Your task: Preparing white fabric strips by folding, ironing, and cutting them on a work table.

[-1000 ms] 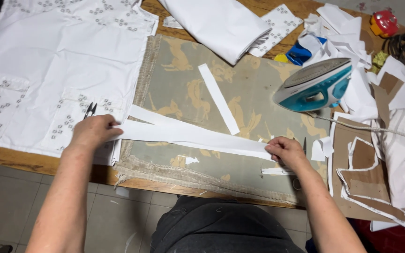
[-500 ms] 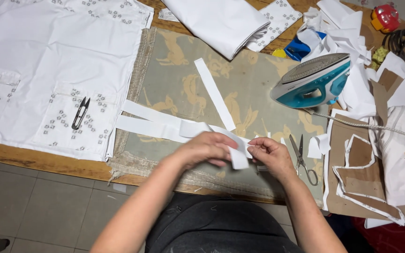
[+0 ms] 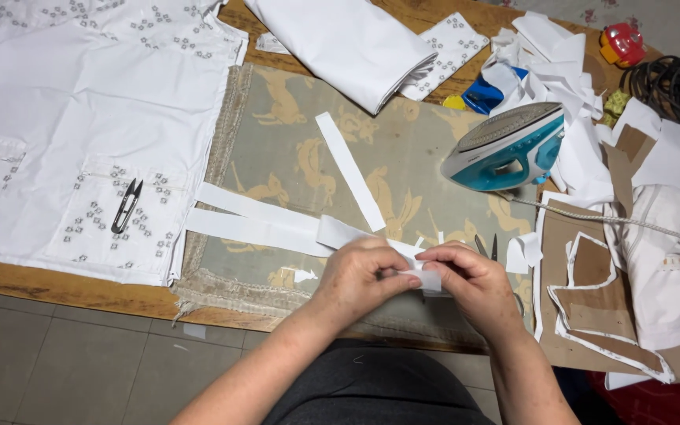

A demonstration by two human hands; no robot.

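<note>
My left hand (image 3: 361, 275) and my right hand (image 3: 470, 285) meet at the near edge of the grey-green patterned mat (image 3: 277, 134). Both pinch the folded end of a long white fabric strip (image 3: 261, 228), which trails left across the mat. A second, shorter white strip (image 3: 349, 171) lies diagonally on the mat beyond my hands. Scissors (image 3: 485, 247) lie just behind my right hand, partly hidden by it.
A teal steam iron (image 3: 509, 147) rests on its side at the right, its cord running right. White printed fabric (image 3: 64, 118) with black thread snips (image 3: 127, 205) covers the left. Folded white cloth (image 3: 348, 43) lies at the back; cardboard pattern pieces (image 3: 592, 299) and fabric scraps sit right.
My left hand left the strip's far left end and came right to join my right hand, folding the strip over; both hands now grip the doubled end together.
</note>
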